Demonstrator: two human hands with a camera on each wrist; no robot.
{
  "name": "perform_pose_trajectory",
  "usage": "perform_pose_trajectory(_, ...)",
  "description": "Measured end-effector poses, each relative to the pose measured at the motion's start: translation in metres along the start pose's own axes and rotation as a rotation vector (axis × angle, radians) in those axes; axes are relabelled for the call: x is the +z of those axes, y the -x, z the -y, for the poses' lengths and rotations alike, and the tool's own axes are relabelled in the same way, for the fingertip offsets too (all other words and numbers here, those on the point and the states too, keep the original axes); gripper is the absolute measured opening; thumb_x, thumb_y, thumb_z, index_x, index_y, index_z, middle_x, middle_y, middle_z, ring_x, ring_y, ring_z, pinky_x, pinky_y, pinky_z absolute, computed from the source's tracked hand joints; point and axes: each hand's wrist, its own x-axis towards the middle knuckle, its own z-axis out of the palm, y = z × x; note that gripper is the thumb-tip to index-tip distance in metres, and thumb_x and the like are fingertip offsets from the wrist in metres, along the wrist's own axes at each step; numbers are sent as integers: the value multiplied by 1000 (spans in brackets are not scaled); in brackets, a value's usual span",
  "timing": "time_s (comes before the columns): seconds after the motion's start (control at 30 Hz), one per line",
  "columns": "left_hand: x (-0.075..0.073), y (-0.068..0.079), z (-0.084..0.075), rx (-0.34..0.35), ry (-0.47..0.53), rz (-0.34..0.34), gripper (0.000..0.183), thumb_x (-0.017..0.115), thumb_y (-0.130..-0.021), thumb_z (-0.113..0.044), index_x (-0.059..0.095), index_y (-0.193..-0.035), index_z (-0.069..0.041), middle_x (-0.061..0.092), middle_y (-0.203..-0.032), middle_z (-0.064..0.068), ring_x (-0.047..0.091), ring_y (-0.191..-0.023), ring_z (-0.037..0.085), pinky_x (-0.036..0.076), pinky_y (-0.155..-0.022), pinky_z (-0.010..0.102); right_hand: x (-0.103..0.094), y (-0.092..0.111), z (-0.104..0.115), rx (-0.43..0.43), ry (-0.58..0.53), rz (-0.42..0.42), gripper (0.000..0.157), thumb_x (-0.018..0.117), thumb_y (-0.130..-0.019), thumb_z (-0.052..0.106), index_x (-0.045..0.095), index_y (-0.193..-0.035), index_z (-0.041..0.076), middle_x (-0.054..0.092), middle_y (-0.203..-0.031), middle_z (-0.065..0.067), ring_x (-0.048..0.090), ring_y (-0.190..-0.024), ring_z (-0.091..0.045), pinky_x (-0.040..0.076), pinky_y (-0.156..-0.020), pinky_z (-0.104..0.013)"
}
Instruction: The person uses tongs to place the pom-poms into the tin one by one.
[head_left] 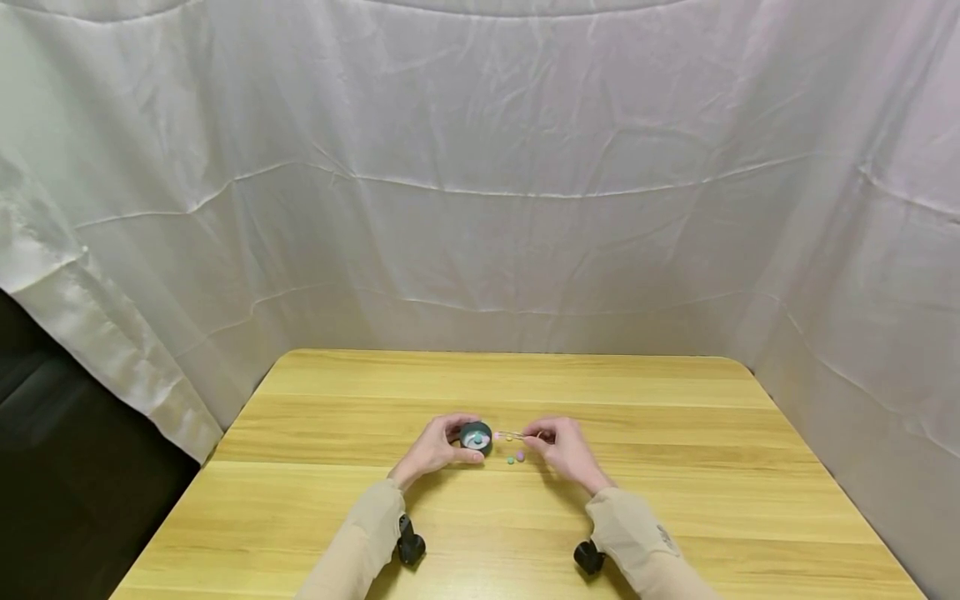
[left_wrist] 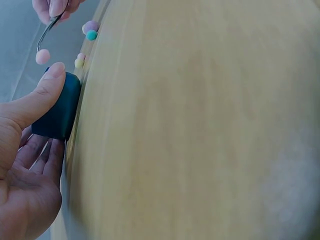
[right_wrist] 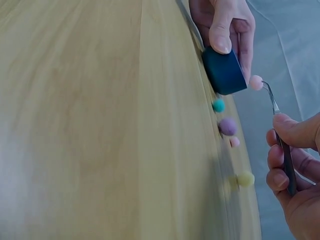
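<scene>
My left hand [head_left: 435,447] holds a small dark teal cup [right_wrist: 225,75] on the table, thumb on the near side and fingers round the far side. In the head view a teal pompom [head_left: 477,437] shows inside the cup. My right hand [head_left: 567,450] pinches a pair of bent-tipped tweezers [right_wrist: 274,106] between thumb and fingers. At the tweezers' tips is a light pink pompom [right_wrist: 256,82], raised just beside the cup's rim.
Loose pompoms lie on the wooden table [head_left: 300,517] between the hands: a teal one [right_wrist: 218,105], a purple one [right_wrist: 228,126], a small pink one [right_wrist: 234,142] and a yellow one [right_wrist: 245,179]. Pale curtains [head_left: 525,250] hang behind and beside the table.
</scene>
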Motion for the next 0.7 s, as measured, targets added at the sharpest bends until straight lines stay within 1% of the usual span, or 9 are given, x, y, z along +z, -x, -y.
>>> perform_pose_trajectory(0.1, 0, -1, 0, -6, -3, -5, 62, 82, -83, -8, 56, -137, 6, 62, -133, 26, 61, -122, 40, 52, -106, 48, 3, -2, 3, 1, -7, 8, 8, 72, -89, 4, 79, -93, 7, 77, -91, -7, 57, -71, -6, 47, -63, -17)
perform_pose_trajectory(0.2, 0, -1, 1, -10, -13, -11, 62, 83, -82, -8, 57, -136, 4, 63, -133, 24, 62, -122, 39, 53, -105, 47, 7, -4, 6, 1, -27, 16, 8, 72, -90, 3, 78, -93, 6, 76, -86, -8, 58, -69, -8, 46, -61, -17)
perform_pose_trajectory(0.33, 0, -1, 0, -5, -22, -9, 63, 83, -82, -8, 55, -137, 6, 63, -133, 25, 62, -122, 39, 53, -104, 45, 11, -7, 9, 0, -29, 12, 7, 72, -90, 4, 78, -92, 6, 76, -83, -7, 58, -68, -8, 45, -60, -17)
perform_pose_trajectory(0.5, 0, -1, 0, 7, -8, 2, 64, 82, -83, -7, 53, -138, 9, 61, -134, 27, 61, -122, 41, 52, -105, 49, 16, -9, 10, 5, -13, 5, 8, 73, -90, 5, 79, -92, 9, 77, -86, -4, 57, -67, -4, 47, -63, -17)
perform_pose_trajectory(0.6, 0, -1, 0, 19, -2, 3, 64, 82, -83, -6, 53, -137, 10, 61, -133, 29, 61, -122, 42, 52, -105, 52, 17, -10, 12, 8, -27, 8, 7, 73, -89, 4, 79, -92, 8, 76, -84, -5, 57, -64, -4, 47, -63, -17)
perform_pose_trajectory(0.7, 0, -1, 1, 21, 1, 0, 63, 82, -83, -6, 54, -137, 10, 61, -133, 29, 61, -122, 43, 51, -105, 53, 18, -11, 14, 9, -34, 11, 7, 73, -89, 4, 79, -92, 7, 76, -83, -5, 56, -62, -4, 46, -63, -17)
